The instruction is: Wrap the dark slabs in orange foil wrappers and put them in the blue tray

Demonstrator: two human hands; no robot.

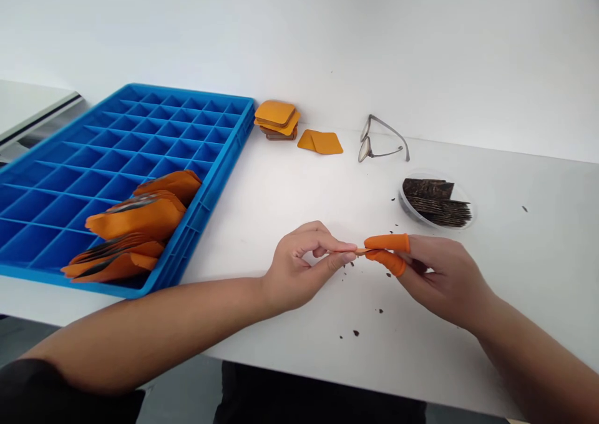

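Over the white table (290,311), my left hand (299,268) pinches one end of a thin orange pouch (360,251) between thumb and forefinger. The pouch is seen almost edge-on, so its face and any contents are hidden. My right hand (440,274), with orange finger cots on thumb and forefinger, is closed on its other end. Beyond the right hand stands a round clear plastic dish (472,215) of thin, dark brown textured slabs (428,190). Some slabs lie stacked on edge there.
A blue compartment tray (196,224) at left holds bundles of orange pouches (140,218) in its near right cells. At the back are a stack of orange pieces (276,113), two loose ones (327,143) and eyeglasses (365,149). Dark crumbs (356,333) dot the table.
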